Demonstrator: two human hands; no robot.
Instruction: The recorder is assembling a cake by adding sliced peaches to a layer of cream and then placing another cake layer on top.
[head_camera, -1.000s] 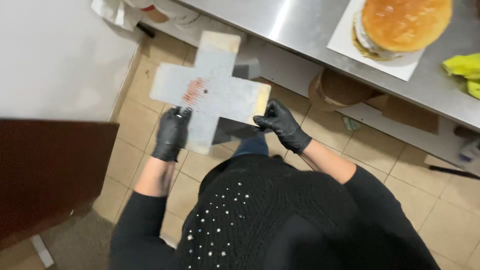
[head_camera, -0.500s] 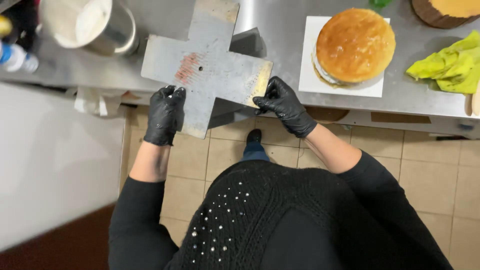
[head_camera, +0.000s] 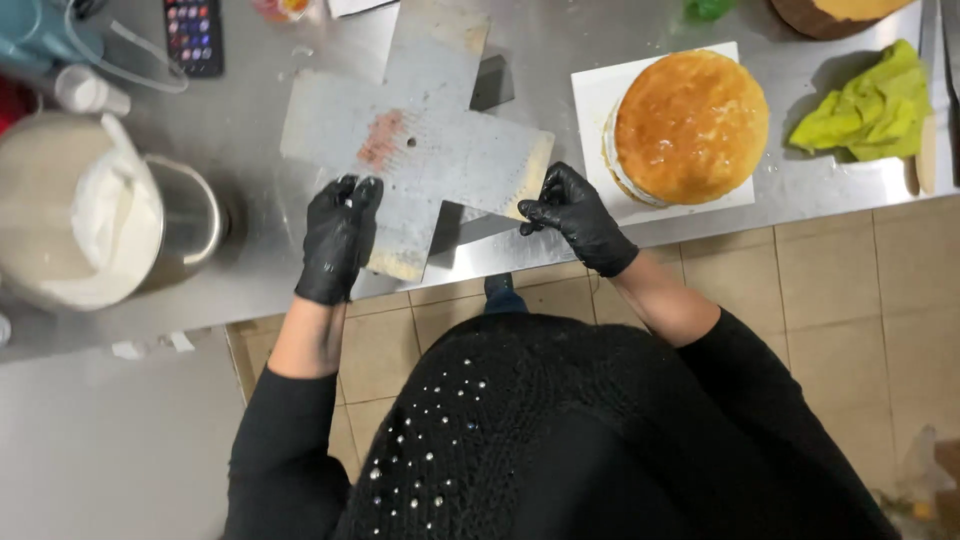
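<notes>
A grey cross-shaped board (head_camera: 430, 140) with a reddish smear near its middle is held flat just above the steel counter (head_camera: 260, 270). My left hand (head_camera: 338, 238), in a black glove, grips the board's near arm at its left edge. My right hand (head_camera: 572, 213), also gloved in black, grips the tip of the board's right arm. A round golden sponge cake (head_camera: 690, 125) with a pale filling layer sits on a white square card (head_camera: 592, 100) just right of my right hand.
A steel bowl (head_camera: 190, 215) with a white cream-filled bag (head_camera: 90, 230) stands at the left. A dark calculator (head_camera: 193, 35) lies at the back left, a crumpled yellow-green cloth (head_camera: 870, 105) at the right, another cake (head_camera: 830, 12) at the back right. Tiled floor (head_camera: 850, 300) lies below.
The board has come up from over the floor to above the counter, both hands still gripping it. The view has shifted so the counter, bowl and cake are nearer.
</notes>
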